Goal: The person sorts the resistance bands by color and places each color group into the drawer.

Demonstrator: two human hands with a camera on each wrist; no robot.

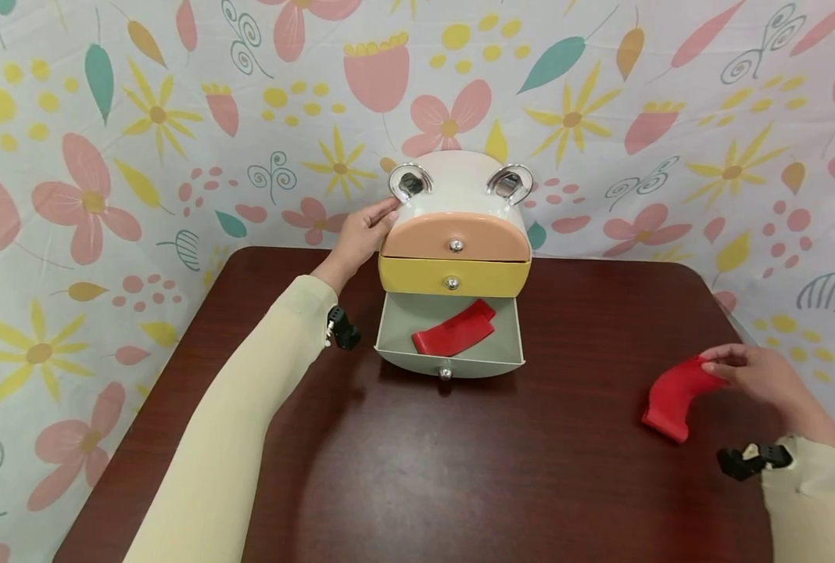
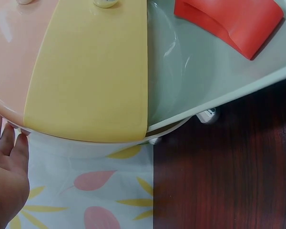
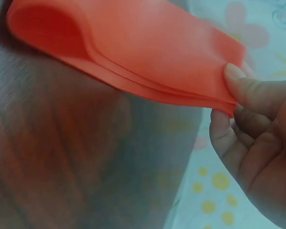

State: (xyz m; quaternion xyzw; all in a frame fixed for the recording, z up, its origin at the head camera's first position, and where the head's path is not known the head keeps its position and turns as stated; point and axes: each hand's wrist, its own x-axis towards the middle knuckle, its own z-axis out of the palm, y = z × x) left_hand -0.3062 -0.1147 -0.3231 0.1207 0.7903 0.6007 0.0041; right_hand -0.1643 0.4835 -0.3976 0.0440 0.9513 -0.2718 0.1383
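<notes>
A small duck-faced drawer cabinet (image 1: 453,184) stands at the back of the table, its lowest grey-green drawer (image 1: 395,324) pulled out. Inside that drawer lies a folded red resistance band (image 1: 454,332), also seen in the left wrist view. My left hand (image 1: 361,238) rests against the cabinet's left side, with fingertips along its edge below the eye. Far to the right, my right hand (image 1: 769,381) pinches one end of another folded red resistance band (image 3: 157,47) between thumb and fingers. Its looped end hangs toward the table, curving down and left.
The peach drawer (image 1: 424,238) and yellow drawer (image 1: 417,275) above are closed, each with a round silver knob. Two silver-rimmed eyes stick up on the cabinet's top. A flower-printed cloth (image 1: 249,117) hangs right behind the dark brown table (image 1: 565,469).
</notes>
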